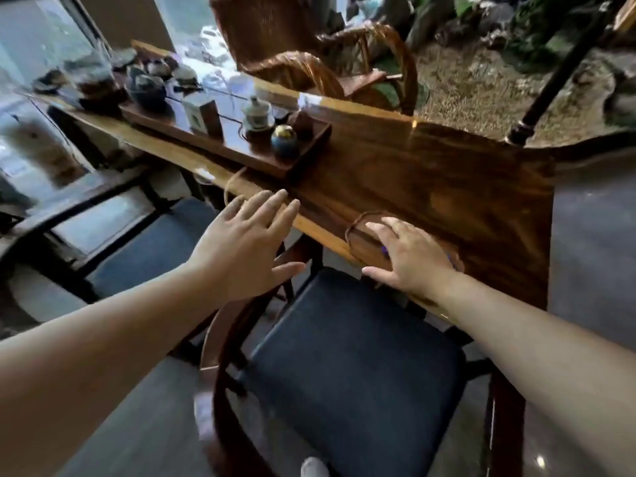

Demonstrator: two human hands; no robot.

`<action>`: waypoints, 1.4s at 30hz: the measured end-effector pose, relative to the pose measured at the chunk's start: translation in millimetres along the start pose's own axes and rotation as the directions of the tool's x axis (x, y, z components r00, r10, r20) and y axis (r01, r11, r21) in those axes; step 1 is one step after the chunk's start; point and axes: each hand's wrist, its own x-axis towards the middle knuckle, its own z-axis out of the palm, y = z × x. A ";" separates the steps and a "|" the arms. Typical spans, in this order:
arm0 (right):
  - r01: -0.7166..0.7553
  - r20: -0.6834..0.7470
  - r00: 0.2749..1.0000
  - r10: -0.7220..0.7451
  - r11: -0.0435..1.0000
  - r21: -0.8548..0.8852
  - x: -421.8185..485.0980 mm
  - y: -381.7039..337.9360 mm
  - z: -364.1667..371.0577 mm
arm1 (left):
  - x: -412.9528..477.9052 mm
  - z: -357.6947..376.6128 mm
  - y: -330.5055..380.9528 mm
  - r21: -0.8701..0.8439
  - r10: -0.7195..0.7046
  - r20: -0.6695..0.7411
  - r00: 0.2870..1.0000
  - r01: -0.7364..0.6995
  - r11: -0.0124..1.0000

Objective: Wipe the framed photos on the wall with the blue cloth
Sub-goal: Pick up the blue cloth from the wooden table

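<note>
My right hand (413, 259) lies flat, fingers spread, on a shallow oval wooden dish (361, 235) at the near edge of the wooden table (447, 173). Small slivers of something blue (384, 250) peek out from under its palm; most of it is hidden, and I cannot tell if it is the cloth. My left hand (241, 246) hovers open, fingers apart, over the table's near edge, left of the right hand, holding nothing. No framed photo and no wall show in this view.
A dark-cushioned wooden chair (351, 366) stands right below my arms, a second one (148, 242) to its left. A tea tray (220, 142) on the table carries a lidded cup (256, 113) and a blue jar (284, 141). A wicker chair (330, 70) and black post (550, 80) stand beyond.
</note>
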 end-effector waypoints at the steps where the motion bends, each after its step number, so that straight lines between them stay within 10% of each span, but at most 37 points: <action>1: -0.030 0.036 0.999 0.030 1.000 0.006 2.8 14.5 10.2 | 11.0 8.5 6.3 -0.006 0.009 0.024 1.000 -0.009 1.000; 11: -0.236 0.221 0.947 0.235 0.972 -0.022 31.3 91.5 112.1 | 53.4 70.1 24.1 -0.016 0.030 0.088 0.996 -0.029 0.999; 22: -0.316 0.081 0.948 0.308 0.942 0.115 45.2 87.0 110.9 | 35.7 73.2 -4.2 0.012 -0.004 0.133 0.991 0.003 1.000; 31: 0.174 -0.119 0.983 -0.141 0.921 0.349 83.3 -80.5 34.3 | -60.0 7.2 -76.7 0.121 -0.191 0.041 0.981 0.185 0.975; 42: 0.662 -0.361 0.726 -0.586 0.738 0.134 75.1 -345.5 -118.3 | -273.8 -119.5 -155.1 0.217 -0.459 -0.137 0.878 0.478 0.851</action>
